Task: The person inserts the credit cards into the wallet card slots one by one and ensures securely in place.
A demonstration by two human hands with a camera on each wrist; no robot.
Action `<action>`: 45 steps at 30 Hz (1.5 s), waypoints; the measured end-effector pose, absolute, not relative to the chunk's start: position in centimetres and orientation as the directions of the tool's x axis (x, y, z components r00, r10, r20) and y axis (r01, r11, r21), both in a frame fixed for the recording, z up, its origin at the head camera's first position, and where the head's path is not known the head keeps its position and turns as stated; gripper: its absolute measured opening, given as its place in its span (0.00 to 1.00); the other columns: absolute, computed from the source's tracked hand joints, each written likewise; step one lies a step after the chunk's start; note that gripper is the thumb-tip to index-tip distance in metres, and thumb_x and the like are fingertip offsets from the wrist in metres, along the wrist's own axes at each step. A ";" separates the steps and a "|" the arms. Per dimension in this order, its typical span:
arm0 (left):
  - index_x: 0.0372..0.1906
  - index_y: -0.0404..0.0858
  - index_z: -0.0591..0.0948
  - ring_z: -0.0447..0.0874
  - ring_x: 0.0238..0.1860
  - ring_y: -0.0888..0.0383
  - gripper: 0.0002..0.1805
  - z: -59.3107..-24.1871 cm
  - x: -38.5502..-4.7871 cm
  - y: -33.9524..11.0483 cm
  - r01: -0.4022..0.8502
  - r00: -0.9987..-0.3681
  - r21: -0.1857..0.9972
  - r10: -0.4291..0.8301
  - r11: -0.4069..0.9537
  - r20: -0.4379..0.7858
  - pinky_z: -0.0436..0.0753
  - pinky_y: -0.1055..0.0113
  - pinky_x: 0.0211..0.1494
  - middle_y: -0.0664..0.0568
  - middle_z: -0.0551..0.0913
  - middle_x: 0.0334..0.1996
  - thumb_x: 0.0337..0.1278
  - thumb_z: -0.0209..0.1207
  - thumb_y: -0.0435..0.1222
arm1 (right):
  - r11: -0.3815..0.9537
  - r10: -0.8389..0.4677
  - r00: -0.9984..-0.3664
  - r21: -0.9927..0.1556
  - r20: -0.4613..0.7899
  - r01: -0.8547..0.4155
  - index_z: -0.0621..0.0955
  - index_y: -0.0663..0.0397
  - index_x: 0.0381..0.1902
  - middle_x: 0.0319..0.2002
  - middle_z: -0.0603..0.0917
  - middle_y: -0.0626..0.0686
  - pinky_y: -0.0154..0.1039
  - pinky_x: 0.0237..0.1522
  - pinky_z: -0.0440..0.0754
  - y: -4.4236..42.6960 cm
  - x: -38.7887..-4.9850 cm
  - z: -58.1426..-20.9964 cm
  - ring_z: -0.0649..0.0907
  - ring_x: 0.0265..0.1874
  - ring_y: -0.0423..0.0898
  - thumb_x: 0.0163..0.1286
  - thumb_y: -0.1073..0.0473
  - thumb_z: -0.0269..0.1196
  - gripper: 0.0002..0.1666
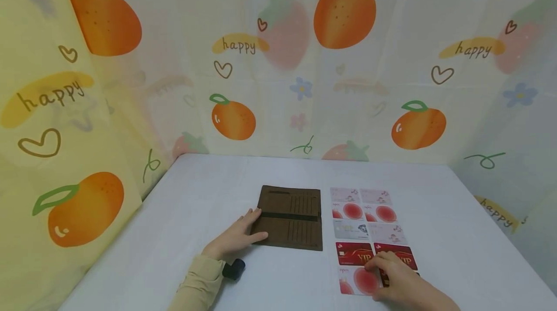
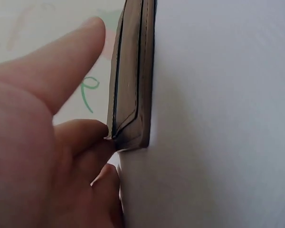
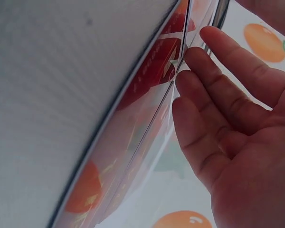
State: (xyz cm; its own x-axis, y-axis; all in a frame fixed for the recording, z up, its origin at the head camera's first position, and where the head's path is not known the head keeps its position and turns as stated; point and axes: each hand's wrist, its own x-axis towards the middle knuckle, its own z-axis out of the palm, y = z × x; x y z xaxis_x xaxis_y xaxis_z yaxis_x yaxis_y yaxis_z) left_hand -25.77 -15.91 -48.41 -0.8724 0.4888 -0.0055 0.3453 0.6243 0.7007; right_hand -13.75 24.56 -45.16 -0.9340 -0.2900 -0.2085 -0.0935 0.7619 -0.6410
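An unfolded brown wallet (image 1: 289,233) with card slots lies on the white table. My left hand (image 1: 235,236) rests at its left edge, thumb and fingers spread; the left wrist view shows the fingertips touching the wallet's corner. To the right of the wallet, cards lie in two columns. My right hand (image 1: 402,279) is over the lower right of them, its fingertips at a dark card (image 1: 384,278) that it mostly covers. Beside that lies a pink card (image 1: 351,281) with a red circle. In the right wrist view the fingers are loosely extended against the card edges.
Two red VIP cards (image 1: 345,254) form the row above the right hand. Farther back are a silver card (image 1: 345,229) and several pale pink cards (image 1: 376,196). A fruit-printed curtain (image 1: 278,83) hangs behind the table (image 1: 209,175) and along its sides.
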 end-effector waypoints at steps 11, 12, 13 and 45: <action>0.69 0.28 0.55 0.42 0.70 0.43 0.41 -48.4 -25.7 -16.0 0.422 -0.854 0.634 0.520 0.648 0.037 0.45 0.47 0.68 0.38 0.51 0.70 0.61 0.55 0.48 | 0.758 -0.356 -0.912 -0.634 -0.203 -0.155 0.76 0.49 0.43 0.42 0.71 0.49 0.40 0.31 0.83 24.5 -14.2 -45.0 0.68 0.47 0.56 0.46 0.47 0.72 0.28; 0.69 0.28 0.55 0.42 0.70 0.43 0.40 -48.4 -25.7 -16.0 0.426 -0.852 0.633 0.523 0.646 0.039 0.45 0.47 0.68 0.38 0.51 0.70 0.61 0.55 0.48 | 0.761 -0.358 -0.912 -0.629 -0.200 -0.161 0.76 0.50 0.42 0.41 0.71 0.49 0.40 0.31 0.83 24.5 -14.2 -45.0 0.68 0.47 0.56 0.46 0.47 0.72 0.28; 0.69 0.28 0.55 0.42 0.70 0.42 0.40 -48.4 -25.7 -16.0 0.428 -0.851 0.634 0.524 0.644 0.042 0.45 0.47 0.68 0.38 0.51 0.70 0.61 0.55 0.48 | 0.763 -0.360 -0.912 -0.624 -0.197 -0.167 0.76 0.50 0.42 0.41 0.71 0.48 0.39 0.31 0.82 24.5 -14.2 -45.0 0.68 0.47 0.55 0.46 0.47 0.73 0.28; 0.68 0.28 0.59 0.47 0.69 0.43 0.40 -48.9 -26.1 -16.3 0.444 -0.849 0.648 0.522 0.619 0.082 0.47 0.49 0.69 0.38 0.55 0.69 0.59 0.57 0.49 | 0.677 -0.473 -0.871 -0.687 -0.131 -0.264 0.75 0.50 0.40 0.36 0.78 0.46 0.36 0.34 0.81 24.8 -15.3 -43.9 0.76 0.33 0.45 0.58 0.62 0.66 0.13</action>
